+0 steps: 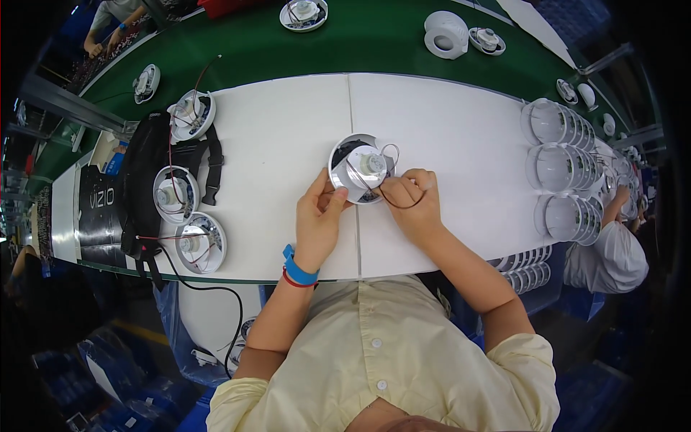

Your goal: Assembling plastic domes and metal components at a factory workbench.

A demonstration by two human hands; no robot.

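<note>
In front of me on the white table is a round white plastic housing (344, 189) with a pale cylindrical part in its middle and dark parts along its inner edge. My left hand (321, 216) grips its lower left rim, thumb on top. At the right rim my right hand (415, 201) is closed, fingers curled and pressed together on a thin dark wire (404, 208) that loops out of the housing. The fingertips are partly hidden, so the exact pinch point does not show. A thin pale loop (391, 150) stands at the upper right rim.
Similar wired housings (203, 245) lie at the left beside a black strapped bag (146, 187). Stacked clear-and-white round covers (561, 167) stand at the right. Beyond the table runs a green conveyor belt (374, 43) carrying more parts. Other people work at far left and right.
</note>
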